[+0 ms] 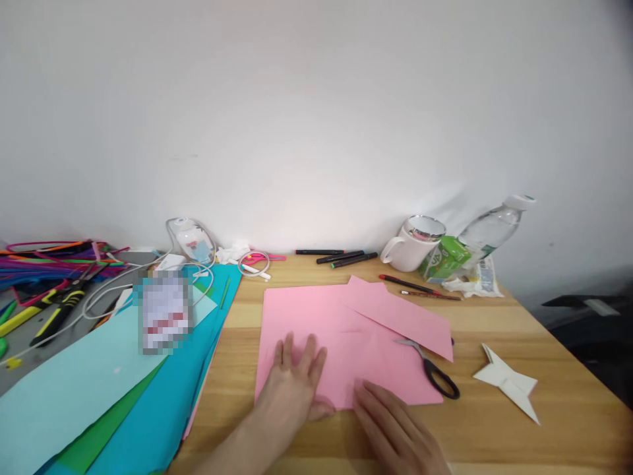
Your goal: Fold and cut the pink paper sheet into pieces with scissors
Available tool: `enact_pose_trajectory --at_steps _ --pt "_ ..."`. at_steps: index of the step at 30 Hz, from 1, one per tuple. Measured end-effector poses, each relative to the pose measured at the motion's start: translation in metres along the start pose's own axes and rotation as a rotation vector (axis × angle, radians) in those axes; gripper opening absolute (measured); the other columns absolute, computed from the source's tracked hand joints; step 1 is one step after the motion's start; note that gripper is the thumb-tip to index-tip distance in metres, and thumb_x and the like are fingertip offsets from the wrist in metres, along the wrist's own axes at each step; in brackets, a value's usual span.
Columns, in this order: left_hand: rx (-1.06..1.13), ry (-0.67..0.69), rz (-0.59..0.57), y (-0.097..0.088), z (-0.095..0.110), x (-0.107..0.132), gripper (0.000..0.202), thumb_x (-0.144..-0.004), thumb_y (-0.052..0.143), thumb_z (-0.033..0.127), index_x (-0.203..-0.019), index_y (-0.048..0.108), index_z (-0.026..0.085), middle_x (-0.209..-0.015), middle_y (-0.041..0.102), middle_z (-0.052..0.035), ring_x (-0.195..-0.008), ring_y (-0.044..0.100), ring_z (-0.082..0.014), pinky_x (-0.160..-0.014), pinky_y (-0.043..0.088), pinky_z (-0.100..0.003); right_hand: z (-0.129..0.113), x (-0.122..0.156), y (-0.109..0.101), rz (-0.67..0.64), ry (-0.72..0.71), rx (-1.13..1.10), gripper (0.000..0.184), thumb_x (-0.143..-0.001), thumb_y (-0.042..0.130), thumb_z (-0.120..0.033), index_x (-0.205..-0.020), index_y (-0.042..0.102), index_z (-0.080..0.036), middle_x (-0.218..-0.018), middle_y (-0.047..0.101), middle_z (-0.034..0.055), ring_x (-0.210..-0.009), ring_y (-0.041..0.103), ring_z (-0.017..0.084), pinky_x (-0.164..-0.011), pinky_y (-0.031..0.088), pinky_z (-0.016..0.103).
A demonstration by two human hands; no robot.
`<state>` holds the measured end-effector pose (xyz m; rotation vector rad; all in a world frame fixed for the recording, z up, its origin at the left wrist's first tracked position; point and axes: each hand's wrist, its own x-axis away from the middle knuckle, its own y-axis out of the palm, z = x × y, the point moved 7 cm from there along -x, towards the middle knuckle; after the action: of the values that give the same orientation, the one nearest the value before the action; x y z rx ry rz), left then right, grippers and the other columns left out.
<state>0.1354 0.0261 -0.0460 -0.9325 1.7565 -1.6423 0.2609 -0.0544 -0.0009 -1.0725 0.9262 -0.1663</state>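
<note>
A sheet of pink paper (306,310), perhaps several stacked, lies flat on the wooden table. Across its left front part my left hand (295,382) is laid palm down, fingers spread. My right hand (393,425) rests at the paper's near edge, its fingers stretched out side by side and the fingertips on the pink surface; I see nothing held in it. A narrower pink strip (405,318) lies slanted over the far right corner. Scissors with black handles (442,379) lie by the right edge, blades over the paper. Further right is a folded white paper star (507,381).
Markers (341,257) lie along the wall. At the back right stand a white mug (413,247), a green carton (445,258) and a tilted plastic bottle (494,227). Coloured sheets (133,415), a cable, pliers (62,310) and a pixelated object (165,313) fill the left.
</note>
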Motion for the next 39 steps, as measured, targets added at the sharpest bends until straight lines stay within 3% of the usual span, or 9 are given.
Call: enact_pose_trajectory --at_steps 7,12,15,19,24,29,34,37,39 --pt "0.005 -0.046 0.034 -0.003 0.001 0.000 0.078 -0.071 0.048 0.067 -0.135 0.040 0.023 -0.139 0.042 -0.0139 -0.122 0.038 -0.0452 -0.093 0.037 -0.059 0.010 0.001 0.008 -0.020 0.031 -0.064 0.039 -0.090 0.027 -0.010 -0.107 0.062 -0.013 -0.106 0.068 0.0105 -0.107 0.056 0.023 -0.085 0.049 0.033" --pt "-0.038 -0.100 0.039 -0.008 0.006 -0.002 0.069 -0.074 0.060 0.050 -0.134 0.041 0.022 -0.141 0.040 -0.0124 -0.121 0.038 -0.0460 -0.093 0.039 -0.058 0.000 -0.006 0.021 -0.061 0.085 -0.098 0.040 -0.089 0.028 -0.008 -0.112 0.060 -0.011 -0.109 0.066 0.0114 -0.108 0.054 0.023 -0.084 0.049 0.032" --pt "-0.086 -0.122 0.050 -0.008 0.010 -0.002 0.068 -0.075 0.064 0.039 -0.136 0.039 0.022 -0.142 0.038 -0.0120 -0.123 0.036 -0.0460 -0.094 0.038 -0.059 -0.005 -0.004 0.027 -0.066 0.127 -0.013 0.039 -0.087 0.032 -0.010 -0.113 0.060 -0.015 -0.108 0.066 0.0096 -0.108 0.053 0.024 -0.080 0.050 0.033" --pt "-0.095 -0.131 0.039 -0.006 0.009 -0.003 0.069 -0.075 0.064 0.040 -0.136 0.037 0.024 -0.142 0.039 -0.0103 -0.123 0.035 -0.0463 -0.092 0.039 -0.061 -0.002 0.011 0.026 -0.085 0.107 0.067 0.036 -0.088 0.035 -0.017 -0.113 0.061 -0.020 -0.105 0.066 0.0074 -0.108 0.055 0.026 -0.079 0.052 0.035" --pt "-0.008 -0.092 -0.006 -0.005 -0.006 0.002 0.072 -0.070 0.062 0.054 -0.135 0.035 0.036 -0.143 0.038 -0.0039 -0.122 0.036 -0.0464 -0.090 0.040 -0.060 0.018 0.037 0.022 -0.117 0.159 0.105 0.039 -0.084 0.035 -0.009 -0.114 0.059 -0.016 -0.113 0.063 0.0106 -0.108 0.058 0.024 -0.080 0.054 0.029" --pt "-0.021 -0.049 -0.046 -0.011 -0.027 0.014 0.071 -0.071 0.067 0.042 -0.132 0.032 0.047 -0.143 0.037 -0.0008 -0.126 0.035 -0.0408 -0.093 0.034 -0.062 0.027 0.046 0.017 -0.055 0.276 0.092 0.037 -0.086 0.032 -0.008 -0.106 0.062 -0.015 -0.111 0.064 0.0115 -0.105 0.060 0.023 -0.078 0.055 0.030" --pt "-0.052 0.057 -0.053 -0.017 -0.047 0.027 0.080 -0.063 0.072 0.044 -0.132 0.033 0.045 -0.142 0.040 -0.0048 -0.128 0.036 -0.0349 -0.102 0.017 -0.064 0.028 0.059 0.023 -0.081 0.330 0.097 0.036 -0.088 0.031 -0.010 -0.108 0.061 -0.013 -0.117 0.061 0.0141 -0.106 0.061 0.022 -0.075 0.056 0.028" --pt "-0.007 0.092 -0.061 -0.018 -0.061 0.030 0.076 -0.065 0.067 0.051 -0.133 0.033 0.043 -0.143 0.037 -0.0061 -0.130 0.035 -0.0290 -0.105 0.016 -0.057 0.033 0.067 0.026 -0.118 0.374 0.108 0.037 -0.089 0.028 -0.009 -0.110 0.059 -0.010 -0.119 0.060 0.0155 -0.104 0.061 0.022 -0.075 0.056 0.029" --pt "0.036 0.107 -0.127 -0.018 -0.068 0.030 0.076 -0.064 0.067 0.053 -0.132 0.036 0.039 -0.144 0.036 -0.0091 -0.130 0.033 -0.0291 -0.105 0.019 -0.054 0.035 0.067 0.025 -0.105 0.366 0.098 0.036 -0.089 0.028 -0.009 -0.109 0.059 -0.010 -0.116 0.061 0.0153 -0.104 0.061 0.023 -0.075 0.057 0.030"
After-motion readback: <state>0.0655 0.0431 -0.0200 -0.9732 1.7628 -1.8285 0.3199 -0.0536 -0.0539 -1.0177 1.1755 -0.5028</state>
